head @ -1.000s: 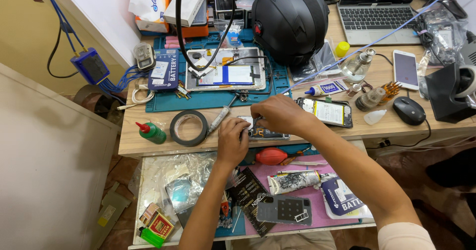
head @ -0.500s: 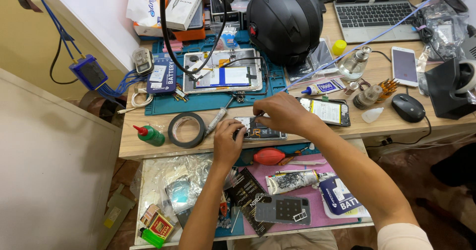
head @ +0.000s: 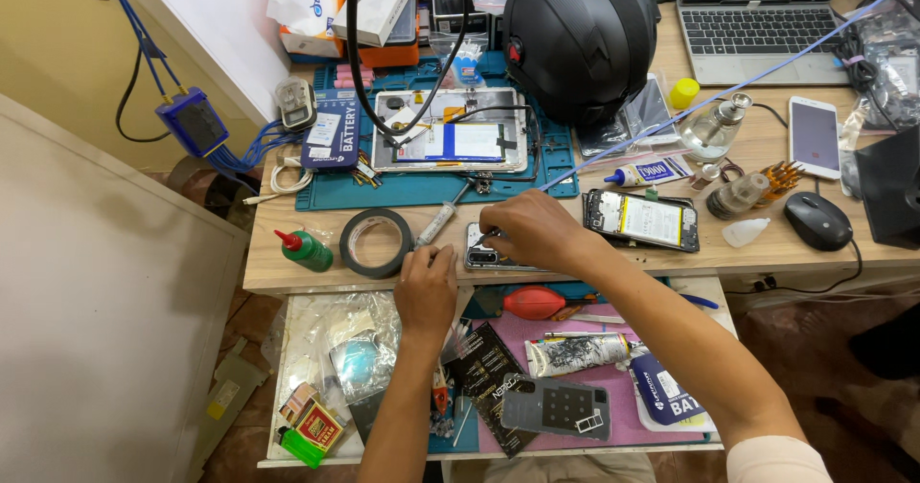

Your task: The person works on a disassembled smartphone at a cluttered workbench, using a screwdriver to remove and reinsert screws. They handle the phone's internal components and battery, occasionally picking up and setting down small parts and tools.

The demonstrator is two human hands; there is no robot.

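An opened phone (head: 491,255) is lying flat at the front edge of the worktop (head: 287,270), directly under both hands. The right hand (head: 532,232) is arching over its upper end, fingertips pinching down at something small near the camera corner; whether a tool or part sits in that pinch, I cannot tell. The left hand (head: 426,289) is pressing against the phone's left edge with fingers curled, grasping nothing, seemingly to steady the body while the other hand is working.

Just left of that steadying grip a syringe (head: 436,224) is lying at a slant, then a black tape roll (head: 374,243) and a small green bottle with a red nozzle (head: 307,250), all within easy reach. Right of the pinching grip a second opened phone (head: 642,220) is showing its pale yellow battery, with a white glue tube (head: 647,172) beyond it.

Farther out from the hands, a teal mat (head: 436,188) is carrying a dismantled tablet (head: 450,143) and a dark blue rectangular battery box (head: 331,133). A black helmet (head: 580,37) is sitting behind, beside a laptop (head: 767,23).

Below the grips, an open drawer (head: 287,387) is holding a red squeeze bulb (head: 535,303), a grey phone back cover (head: 556,408), black printed packets (head: 489,363) and a small red and green carton (head: 311,430).
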